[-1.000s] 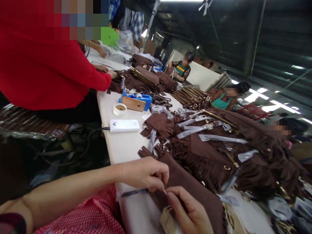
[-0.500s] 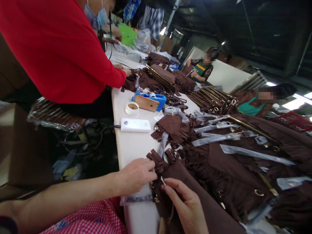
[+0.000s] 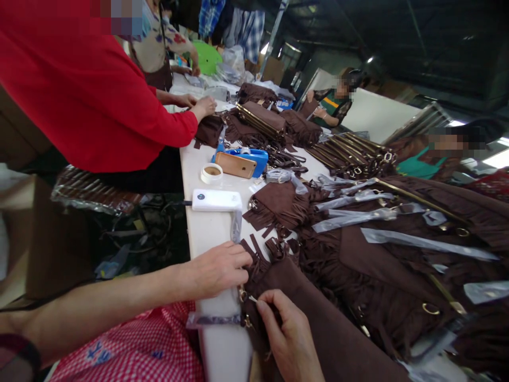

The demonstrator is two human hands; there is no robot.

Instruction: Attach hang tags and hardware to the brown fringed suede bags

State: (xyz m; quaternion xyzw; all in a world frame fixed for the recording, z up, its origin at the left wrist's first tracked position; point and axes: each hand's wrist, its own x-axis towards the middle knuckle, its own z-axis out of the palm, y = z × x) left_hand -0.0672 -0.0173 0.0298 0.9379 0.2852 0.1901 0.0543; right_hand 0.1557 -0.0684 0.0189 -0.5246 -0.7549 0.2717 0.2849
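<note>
A dark brown fringed bag (image 3: 318, 307) lies before me with gold-coloured metal rings at its near left end. My left hand (image 3: 222, 269) is closed at that end, fingers bent over the fringe (image 3: 256, 257); what they grip is hidden. A plastic-wrapped strip (image 3: 236, 227) stands just beyond its knuckles. My right hand (image 3: 288, 326) pinches a small thin white strip (image 3: 253, 299) between thumb and forefinger, close to a gold clasp (image 3: 242, 293). Another plastic-wrapped piece (image 3: 214, 320) sticks out leftward from the bag's edge.
Beyond my hands on the white table (image 3: 204, 233) are a white power bank (image 3: 217, 200), a tape roll (image 3: 211, 173), a phone (image 3: 236, 165) and a blue tape dispenser (image 3: 260, 162). Brown bags (image 3: 377, 265) cover the right. A person in red (image 3: 99, 101) stands at left; others work beyond.
Both my hands have shifted slightly left, the right one with the white strip still pinched. The plastic-wrapped strip has swung left, beside the power bank. The person in red has raised a hand.
</note>
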